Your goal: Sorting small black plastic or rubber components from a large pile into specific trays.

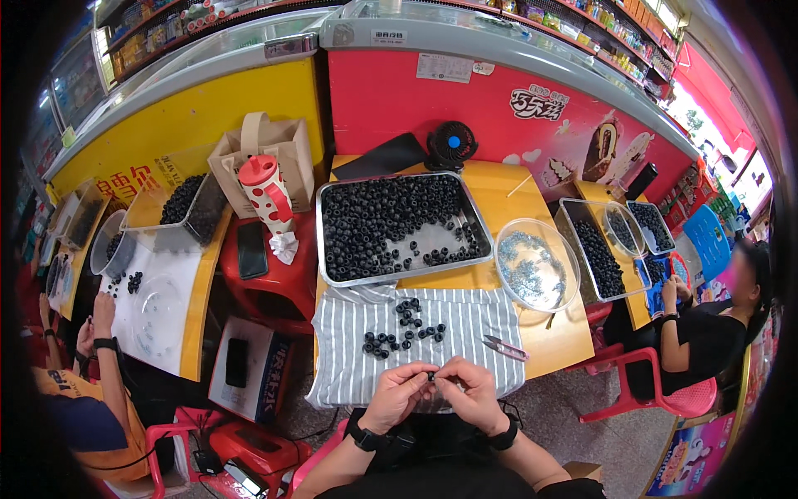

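Observation:
Close to the near edge of a grey-and-white striped cloth (490, 320), my left hand (399, 397) and my right hand (470, 395) meet, fingertips pinched together. Between them is a small round black piece (431, 377), mostly hidden by the fingers. Just beyond, several loose round black pieces (406, 323) lie scattered on the cloth; some show a hole. A pair of thread snips (505, 348) rests to the right of my right hand. Farther off, a metal tray (407, 276) holds a great many more black pieces, with part of its bottom bare.
A clear bowl (573, 279) with small pale-blue bits stands right of the tray. Behind are a small fan (452, 143) and a freezer (499, 108). On the left, a red stool (291, 287) carries a tumbler (264, 185) and phone (252, 249). Co-workers sit at side tables.

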A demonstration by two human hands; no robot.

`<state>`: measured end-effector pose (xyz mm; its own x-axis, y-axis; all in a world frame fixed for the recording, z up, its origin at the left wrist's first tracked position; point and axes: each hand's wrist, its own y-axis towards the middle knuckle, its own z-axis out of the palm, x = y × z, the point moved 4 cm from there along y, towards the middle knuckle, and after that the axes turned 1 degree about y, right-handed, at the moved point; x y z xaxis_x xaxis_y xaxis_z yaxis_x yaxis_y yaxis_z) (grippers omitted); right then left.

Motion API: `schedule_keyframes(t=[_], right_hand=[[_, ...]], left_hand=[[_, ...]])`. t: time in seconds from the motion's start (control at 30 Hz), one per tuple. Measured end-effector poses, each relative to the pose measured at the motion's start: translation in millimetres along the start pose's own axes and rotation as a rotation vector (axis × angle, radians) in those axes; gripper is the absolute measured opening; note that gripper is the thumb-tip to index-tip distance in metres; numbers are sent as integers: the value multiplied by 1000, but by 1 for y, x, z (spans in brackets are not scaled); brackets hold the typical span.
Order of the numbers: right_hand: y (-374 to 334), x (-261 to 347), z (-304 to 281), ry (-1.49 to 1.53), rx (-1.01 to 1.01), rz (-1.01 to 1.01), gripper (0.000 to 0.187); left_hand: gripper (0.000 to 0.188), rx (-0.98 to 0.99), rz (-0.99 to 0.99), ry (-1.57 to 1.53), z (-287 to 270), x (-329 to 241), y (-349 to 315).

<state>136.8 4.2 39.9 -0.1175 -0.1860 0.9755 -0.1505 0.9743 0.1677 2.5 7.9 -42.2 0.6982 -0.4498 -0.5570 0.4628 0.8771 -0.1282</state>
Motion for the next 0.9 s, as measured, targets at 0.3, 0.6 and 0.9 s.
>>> schedule_keyframes(t=[0.3, 0.6, 0.9], right_hand=[[-1, -1, 0, 21, 15, 28, 4], [-1, -11, -2, 105, 12, 96, 4], [-3, -15, -1, 173, 56, 233, 10]], left_hand=[[26, 11, 40, 64, 3, -3, -2], [29, 52, 9, 26, 2, -1, -1], [28, 79, -17, 151, 0, 0, -3]])
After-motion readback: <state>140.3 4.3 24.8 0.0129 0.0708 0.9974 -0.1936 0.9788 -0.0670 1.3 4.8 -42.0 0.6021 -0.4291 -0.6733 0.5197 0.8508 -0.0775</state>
